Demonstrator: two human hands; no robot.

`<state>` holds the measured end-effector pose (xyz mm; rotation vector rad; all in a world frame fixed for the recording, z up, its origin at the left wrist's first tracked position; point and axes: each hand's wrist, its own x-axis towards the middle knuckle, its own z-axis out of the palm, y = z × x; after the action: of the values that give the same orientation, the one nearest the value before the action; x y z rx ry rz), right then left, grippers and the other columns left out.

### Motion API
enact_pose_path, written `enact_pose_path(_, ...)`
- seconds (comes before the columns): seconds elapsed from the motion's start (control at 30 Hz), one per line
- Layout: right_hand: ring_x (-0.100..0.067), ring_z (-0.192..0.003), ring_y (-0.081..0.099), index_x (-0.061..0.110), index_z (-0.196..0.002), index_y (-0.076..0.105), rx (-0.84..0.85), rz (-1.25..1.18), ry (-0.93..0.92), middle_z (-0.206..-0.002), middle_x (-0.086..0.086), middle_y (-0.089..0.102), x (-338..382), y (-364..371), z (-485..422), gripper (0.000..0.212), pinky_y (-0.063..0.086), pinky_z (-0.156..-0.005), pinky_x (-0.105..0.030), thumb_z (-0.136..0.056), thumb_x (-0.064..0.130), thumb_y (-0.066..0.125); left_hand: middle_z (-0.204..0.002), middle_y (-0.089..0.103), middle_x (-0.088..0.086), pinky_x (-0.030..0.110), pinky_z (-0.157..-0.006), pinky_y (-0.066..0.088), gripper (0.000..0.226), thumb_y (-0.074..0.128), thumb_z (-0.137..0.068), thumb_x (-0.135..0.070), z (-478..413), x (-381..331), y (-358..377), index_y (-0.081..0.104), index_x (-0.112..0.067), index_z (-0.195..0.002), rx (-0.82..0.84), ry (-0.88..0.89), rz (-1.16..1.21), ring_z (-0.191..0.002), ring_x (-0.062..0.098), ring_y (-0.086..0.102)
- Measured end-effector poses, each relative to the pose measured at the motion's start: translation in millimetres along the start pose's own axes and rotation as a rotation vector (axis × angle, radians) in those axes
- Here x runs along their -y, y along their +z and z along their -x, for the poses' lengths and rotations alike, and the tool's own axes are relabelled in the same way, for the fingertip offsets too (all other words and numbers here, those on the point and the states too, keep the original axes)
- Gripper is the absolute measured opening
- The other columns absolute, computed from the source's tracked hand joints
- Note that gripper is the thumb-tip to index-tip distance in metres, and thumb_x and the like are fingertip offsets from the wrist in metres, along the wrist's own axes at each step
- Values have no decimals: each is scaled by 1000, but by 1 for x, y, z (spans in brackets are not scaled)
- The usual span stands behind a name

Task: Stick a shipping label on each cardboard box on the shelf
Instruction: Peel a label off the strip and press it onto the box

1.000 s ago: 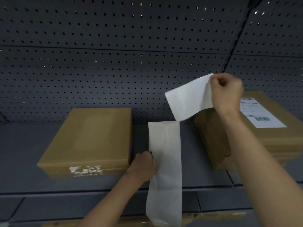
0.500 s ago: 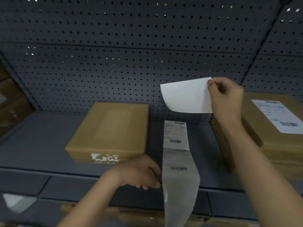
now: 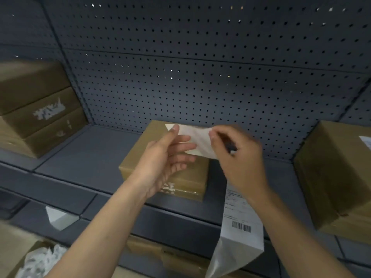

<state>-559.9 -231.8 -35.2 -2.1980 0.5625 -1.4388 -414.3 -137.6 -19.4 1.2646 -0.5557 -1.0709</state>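
Small white paper label (image 3: 197, 142), bit blurry, tilted just above the flat brown cardboard box (image 3: 181, 177) in the middle of the grey metal shelf (image 3: 84, 157). Taller brown cardboard box (image 3: 331, 173) off right, white printed label (image 3: 366, 141) already on top. Barcode label strip (image 3: 240, 216) dangling past the shelf front.

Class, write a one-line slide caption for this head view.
Left hand and right hand pinch a white shipping label over a cardboard box on the grey shelf.
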Motion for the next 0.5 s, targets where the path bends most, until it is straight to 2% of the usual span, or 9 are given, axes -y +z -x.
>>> enact_pose_path(0.1,-4,-88,62,7,-98,72,153,41,-135,-95,3,70,13,21,5,12,50,-80,-19,-94,13,63,-94,76,9,25,-59,53,43,51,-96,-45,-6,-4,-19,66,-5,-105,34,8,51,-70,20,68)
enact_pose_path(0.2,-8,-101,62,9,-104,73,287,84,-179,-105,2,70,16,43,7,18,48,-92,-25,-95,19,61,-90,73,12,26,-66,56,25,57,-97,-23,-18,-5,-40,68,-2,-100,88,38,64,-75,20,67)
enact_pose_path(0.3,-7,-111,58,14,-113,71,356,152,-115,-114,5,66,17,68,5,23,47,-96,-27,-95,25,62,-103,75,14,29,-71,55,16,55,-95,-4,-36,-8,-66,68,2,-104,114,46,24,-85,22,69)
enact_pose_path(0.43,2,-118,48,25,-122,63,403,213,50,-121,15,58,25,97,3,30,38,-100,-15,-92,31,65,-103,76,10,33,-74,60,18,55,-96,-2,-59,-14,-97,70,-6,-104,142,104,-30,-90,25,73)
enact_pose_path(0.5,5,-121,41,32,-125,58,420,259,110,-125,20,53,28,110,3,36,31,-102,-15,-90,39,64,-103,77,6,36,-78,61,19,55,-96,-3,-70,-17,-110,71,-11,-103,176,122,-48,-92,23,74)
